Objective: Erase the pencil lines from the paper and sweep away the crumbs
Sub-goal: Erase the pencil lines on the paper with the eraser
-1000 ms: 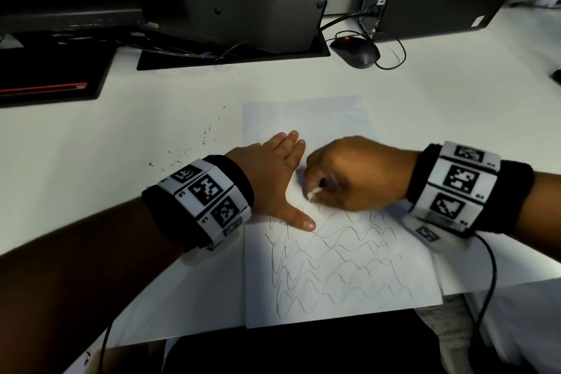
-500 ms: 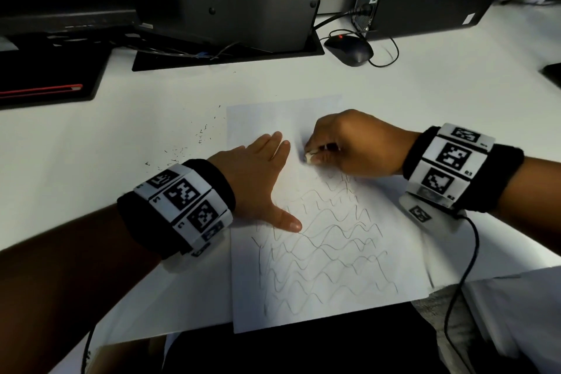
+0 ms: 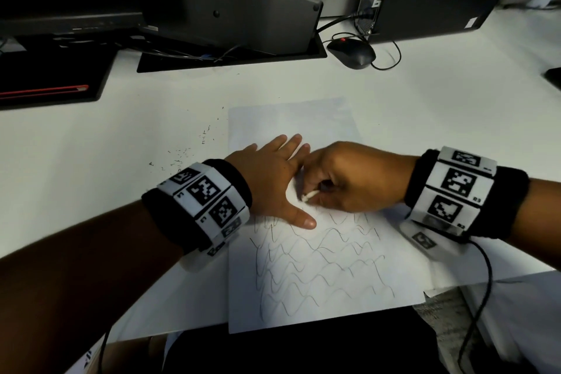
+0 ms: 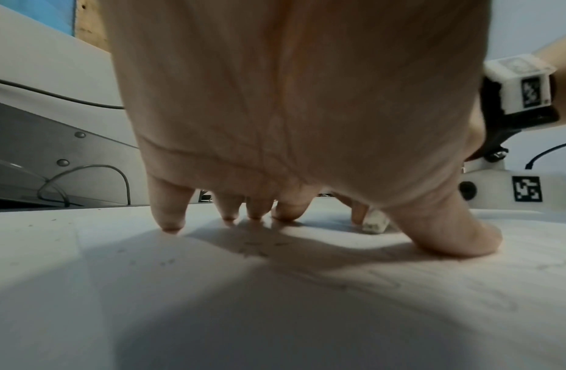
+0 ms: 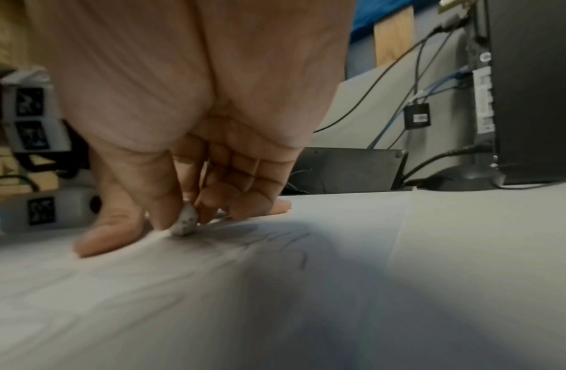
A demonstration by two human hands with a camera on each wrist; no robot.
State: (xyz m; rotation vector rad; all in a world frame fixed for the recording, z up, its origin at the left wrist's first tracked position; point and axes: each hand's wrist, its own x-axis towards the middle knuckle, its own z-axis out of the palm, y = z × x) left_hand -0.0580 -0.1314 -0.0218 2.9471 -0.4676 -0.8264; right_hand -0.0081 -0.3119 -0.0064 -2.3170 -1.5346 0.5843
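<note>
Looking through the head view, I see my left hand (image 3: 273, 182) flat, fingers straight, on the paper (image 3: 318, 267) at the desk's (image 3: 91, 176) near edge; my right hand (image 3: 349, 179) pinches the eraser (image 3: 309, 196). Left wrist view: fingertips (image 4: 170, 225) press down. Right wrist view: thumb and fingers clamp the eraser (image 5: 186, 221) onto pencil lines (image 5: 275, 240).

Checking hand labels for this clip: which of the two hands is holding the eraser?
The right hand pinches the small white eraser against the paper. The left hand holds nothing, pressing flat on the sheet.
</note>
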